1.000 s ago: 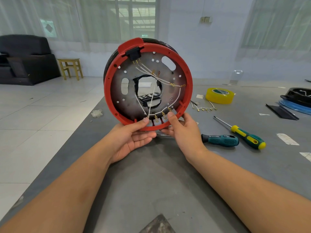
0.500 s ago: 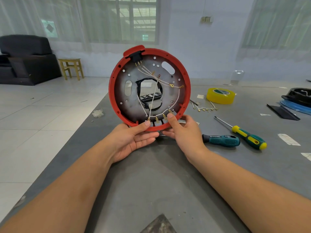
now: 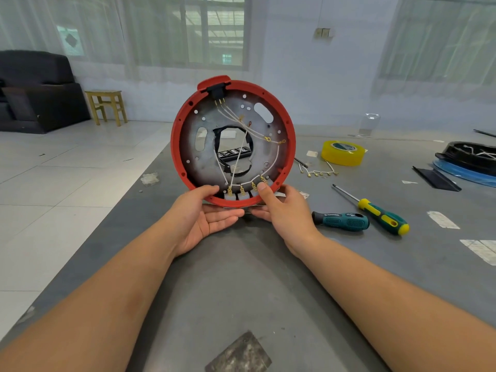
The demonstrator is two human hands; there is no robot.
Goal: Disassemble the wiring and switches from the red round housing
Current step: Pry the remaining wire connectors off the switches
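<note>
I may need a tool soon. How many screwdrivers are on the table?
2. The teal-handled screwdriver lies just right of the right hand; the yellow-and-green screwdriver lies farther right, angled, its shaft pointing toward the yellow tape roll. Others may be hidden behind the red housing.

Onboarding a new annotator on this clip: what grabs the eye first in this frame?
The red round housing, held upright at centre frame by its lower rim between the left hand and right hand. Next, the white wires crossing its grey inside down to brass terminals by the thumbs. Right of it on the grey table: two screwdrivers and a yellow tape roll.
</note>
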